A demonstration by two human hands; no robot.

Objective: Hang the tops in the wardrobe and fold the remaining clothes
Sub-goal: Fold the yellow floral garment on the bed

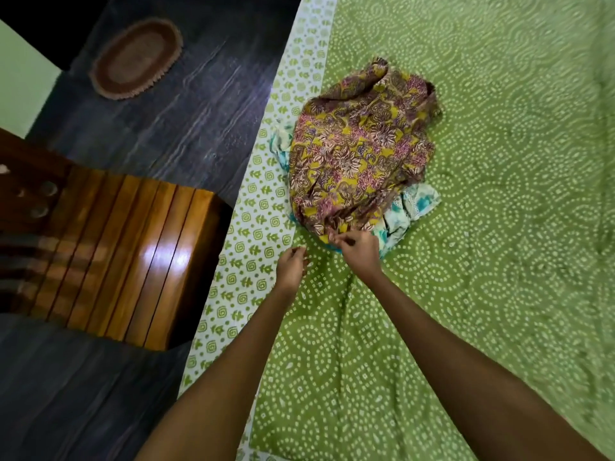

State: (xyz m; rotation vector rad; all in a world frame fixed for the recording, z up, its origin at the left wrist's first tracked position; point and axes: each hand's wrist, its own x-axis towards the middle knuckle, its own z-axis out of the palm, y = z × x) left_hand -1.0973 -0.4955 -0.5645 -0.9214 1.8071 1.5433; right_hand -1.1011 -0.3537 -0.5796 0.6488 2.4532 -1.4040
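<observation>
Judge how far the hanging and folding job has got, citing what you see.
Done: nothing visibly; no wardrobe or folded stack in view. In hand: the right hand pinches the floral garment's near edge; the left hand hovers beside. Left: that garment and the white-and-teal one beneath.

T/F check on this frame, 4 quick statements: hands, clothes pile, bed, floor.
1. The right hand pinches the near edge of the yellow floral garment. True.
2. The left hand grips the floral garment too. False: it holds nothing, beside the pile.
3. A white and teal garment lies under the floral one. True.
4. The oval mat lies on the green bedsheet. False: it lies on the dark floor.
</observation>
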